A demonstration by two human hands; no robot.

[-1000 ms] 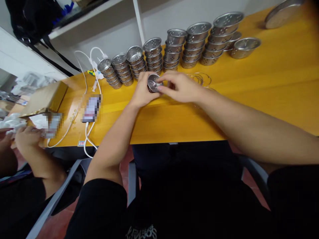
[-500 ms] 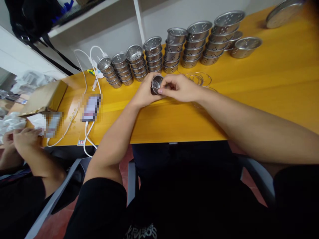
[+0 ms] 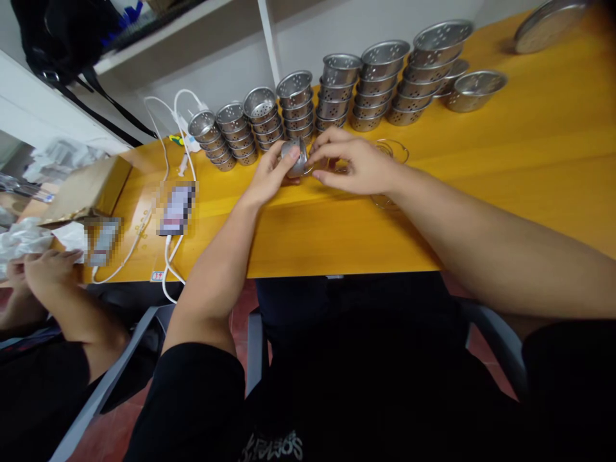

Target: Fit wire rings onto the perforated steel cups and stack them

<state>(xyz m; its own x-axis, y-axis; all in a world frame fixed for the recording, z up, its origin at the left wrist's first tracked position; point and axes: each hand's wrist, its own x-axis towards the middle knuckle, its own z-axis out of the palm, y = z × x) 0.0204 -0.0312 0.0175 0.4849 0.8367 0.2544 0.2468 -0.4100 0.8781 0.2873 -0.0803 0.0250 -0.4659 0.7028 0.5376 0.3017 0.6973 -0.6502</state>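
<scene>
**While our left hand (image 3: 269, 176) grips a metal cup (image 3: 298, 168), our right hand (image 3: 359, 163) meets its open side**

As we look down at the worktop (image 3: 312, 244), we see the metal cup near its middle, in front of the row of stacks. Our left hand is closed around it, with the thumb pressed against the outer wall. The cup is tipped on its side, so its mouth faces our right hand. That hand sits just beside the rim with its fingers bent and its thumb close to the fingertips; we cannot tell whether it pinches anything.

Beyond our right hand, partly behind the wrist, thin wire loops (image 3: 409, 154) lie on the wood. Behind both hands we count seven stacks of perforated cups (image 3: 334, 93), narrower at our left and wider toward our right. Past the widest stack stands a single cup (image 3: 474, 96), and farther off, by the far edge, a round metal piece (image 3: 548, 32) leans at a tilt.

To our left, a phone (image 3: 176, 208) lies face up with a white cable (image 3: 166, 273) running from its near end. Farther left we see a cardboard box (image 3: 91, 192) and, close to the near edge, a co-worker's hands (image 3: 51, 269) beside a white sheet (image 3: 72, 236).
</scene>
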